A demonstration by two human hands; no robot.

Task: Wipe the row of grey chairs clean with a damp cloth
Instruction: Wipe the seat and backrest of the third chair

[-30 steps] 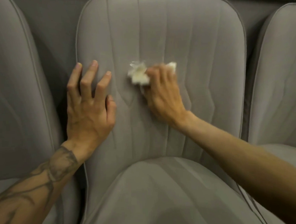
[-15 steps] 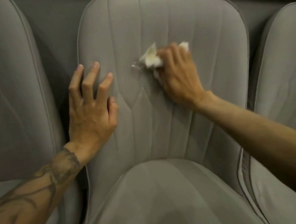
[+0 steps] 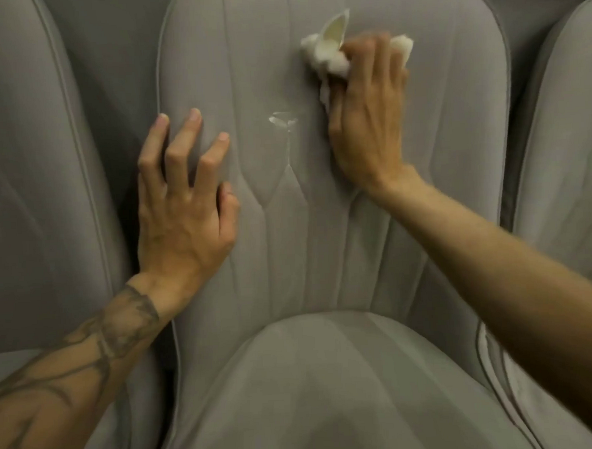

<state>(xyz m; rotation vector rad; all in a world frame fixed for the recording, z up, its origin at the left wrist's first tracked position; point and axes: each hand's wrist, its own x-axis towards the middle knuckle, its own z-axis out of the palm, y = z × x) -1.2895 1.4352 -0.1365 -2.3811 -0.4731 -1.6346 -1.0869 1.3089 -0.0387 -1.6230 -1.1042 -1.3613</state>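
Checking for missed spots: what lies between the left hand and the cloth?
In the head view, only chair back between left hand and cloth, with a small pale streak on its seam.

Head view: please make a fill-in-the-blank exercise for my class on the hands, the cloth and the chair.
The right hand grips a white ____.
The left hand rests on the middle chair's backrest, holding ____.
The tattooed forearm is the ____ one.
Missing words: cloth; nothing; left.
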